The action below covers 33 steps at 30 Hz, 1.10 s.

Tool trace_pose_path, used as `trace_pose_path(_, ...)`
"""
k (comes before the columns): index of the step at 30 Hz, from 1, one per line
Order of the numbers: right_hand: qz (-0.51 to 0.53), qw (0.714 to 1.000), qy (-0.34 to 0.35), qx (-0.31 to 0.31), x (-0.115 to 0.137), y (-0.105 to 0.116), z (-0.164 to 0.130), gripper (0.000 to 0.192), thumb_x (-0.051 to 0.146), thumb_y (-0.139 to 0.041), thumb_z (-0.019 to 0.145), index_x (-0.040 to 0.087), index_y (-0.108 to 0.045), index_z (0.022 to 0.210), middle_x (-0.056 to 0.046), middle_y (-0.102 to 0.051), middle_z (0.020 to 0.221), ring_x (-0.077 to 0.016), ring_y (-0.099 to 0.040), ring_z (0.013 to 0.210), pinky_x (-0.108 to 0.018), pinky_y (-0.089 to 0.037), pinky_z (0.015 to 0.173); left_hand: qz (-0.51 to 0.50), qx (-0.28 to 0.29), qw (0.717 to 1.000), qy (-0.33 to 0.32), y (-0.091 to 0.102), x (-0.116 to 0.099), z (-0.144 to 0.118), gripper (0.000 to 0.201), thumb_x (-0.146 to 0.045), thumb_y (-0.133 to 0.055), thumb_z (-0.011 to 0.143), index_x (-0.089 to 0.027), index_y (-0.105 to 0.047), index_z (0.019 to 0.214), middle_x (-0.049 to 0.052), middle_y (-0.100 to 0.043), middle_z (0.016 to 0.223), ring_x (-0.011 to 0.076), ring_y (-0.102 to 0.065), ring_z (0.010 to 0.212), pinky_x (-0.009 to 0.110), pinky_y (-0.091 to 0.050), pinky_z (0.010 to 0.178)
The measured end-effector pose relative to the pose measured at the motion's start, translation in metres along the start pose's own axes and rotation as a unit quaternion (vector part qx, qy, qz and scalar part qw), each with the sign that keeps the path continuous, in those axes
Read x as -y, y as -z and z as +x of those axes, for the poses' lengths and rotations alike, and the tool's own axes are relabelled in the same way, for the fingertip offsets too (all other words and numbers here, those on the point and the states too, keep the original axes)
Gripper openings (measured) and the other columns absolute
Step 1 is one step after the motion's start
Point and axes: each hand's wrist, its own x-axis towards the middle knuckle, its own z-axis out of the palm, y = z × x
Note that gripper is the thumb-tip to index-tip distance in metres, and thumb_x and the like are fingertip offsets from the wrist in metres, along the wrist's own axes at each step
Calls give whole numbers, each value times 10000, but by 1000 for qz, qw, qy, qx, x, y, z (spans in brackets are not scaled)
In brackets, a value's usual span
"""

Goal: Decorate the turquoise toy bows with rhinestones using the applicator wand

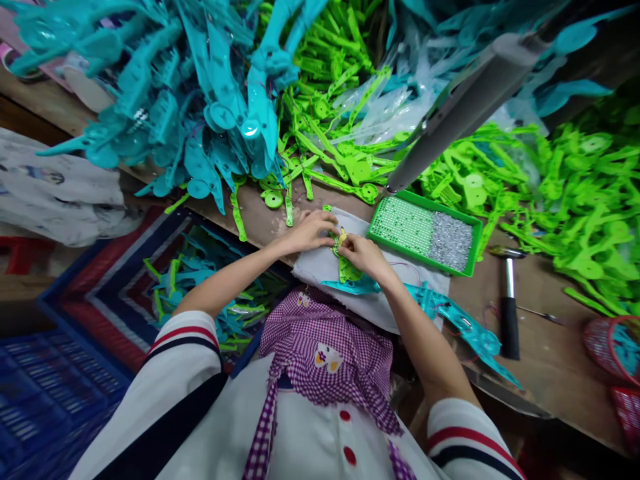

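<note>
A light-green plastic part (349,270) lies on a white cloth (315,263) in front of me. My left hand (317,231) grips its far end with bent fingers. From the other side, my right hand (364,253) is closed in a pinch at the same part; whatever its fingertips hold is hidden. Between the two hands shows a small yellow piece (343,235). Below my right wrist rests a blue plastic part (467,327) with thin wires, reaching to the right across the cloth and the table edge.
A green tray (470,257) holds a perforated plate and many small silver pieces. A grey electric screwdriver (450,113) hangs above it. To the right lie a hammer (509,307) and a thin screwdriver (540,312). Blue parts (165,100) and green parts (590,200) are heaped behind.
</note>
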Motion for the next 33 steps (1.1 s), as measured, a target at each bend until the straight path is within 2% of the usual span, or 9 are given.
trace_pose_path(3, -6, 997, -2, -77, -2, -6, -21, 205, 368, -543, 967, 218, -678, 997, -64, -749, 990, -209, -650, 857, -279, -322, 656, -21, 19, 999, 23, -4, -1, 2, 241, -364, -773, 830, -276, -761, 1054, 45, -644, 1346, 310, -453, 1335, 479, -281, 1085)
trace_pose_path(5, -26, 994, 8, -104, 3, -10, -34, 239, 373, -496, 993, 221, -680, 1015, -69, -744, 1046, -216, -655, 881, -287, -321, 648, -25, 19, 999, 38, -4, -1, 4, 249, -359, -793, 811, -269, -755, 1039, 45, -640, 1353, 315, -434, 1342, 484, -275, 1080)
trace_pose_path(10, -119, 988, 57, -80, 17, -19, -55, 327, 337, -401, 1029, 227, -698, 1111, -100, -714, 1099, -194, -652, 825, -302, -275, 576, -28, 28, 998, 56, -1, -5, 5, 229, -322, -792, 805, -260, -752, 1023, 43, -633, 1356, 317, -434, 1345, 487, -278, 1084)
trace_pose_path(14, -158, 983, 49, -81, 7, -24, -70, 389, 301, -362, 1041, 253, -642, 1308, -112, -686, 1133, -190, -656, 828, -305, -279, 552, -28, 37, 998, 49, 3, -8, 3, 223, -312, -761, 833, -258, -747, 1048, 47, -620, 1369, 313, -436, 1359, 502, -257, 1119)
trace_pose_path(17, -181, 980, 57, -63, 2, -23, -74, 414, 237, -378, 1022, 260, -599, 1372, -123, -666, 1181, -201, -660, 888, -301, -297, 549, -30, 38, 998, 48, 3, -11, 2, 234, -369, -753, 847, -256, -739, 1051, 54, -615, 1369, 309, -440, 1357, 517, -223, 1144)
trace_pose_path(21, -215, 972, 89, -36, 3, -17, -71, 441, 175, -373, 997, 235, -591, 1376, -151, -641, 1218, -218, -646, 932, -308, -316, 545, -7, 18, 997, 71, -5, -20, -2, 418, -496, -823, 763, -245, -692, 1071, 81, -573, 1417, 351, -385, 1396, 566, -155, 1176)
trace_pose_path(24, -199, 975, 96, -33, -3, -13, -71, 412, 222, -366, 1018, 239, -598, 1358, -139, -640, 1215, -214, -641, 920, -307, -319, 545, 7, 11, 996, 87, -12, -25, -5, 516, -521, -864, 703, -239, -657, 1082, 108, -517, 1486, 393, -288, 1454, 611, -129, 1174)
trace_pose_path(28, -130, 985, 84, -79, -23, -10, -76, 373, 347, -360, 1046, 230, -628, 1278, -105, -649, 1163, -202, -641, 893, -295, -331, 565, 3, 22, 995, 99, -14, -26, -6, 515, -511, -860, 708, -241, -637, 1085, 106, -487, 1522, 404, -248, 1473, 654, -103, 1170)
trace_pose_path(33, -145, 979, 111, -87, -36, -12, -75, 327, 266, -382, 1028, 244, -657, 1205, -86, -655, 1155, -179, -625, 854, -290, -261, 550, 10, 39, 993, 112, -10, -32, -5, 498, -478, -846, 715, -244, -611, 1087, 101, -454, 1542, 403, -228, 1480, 689, -106, 1162)
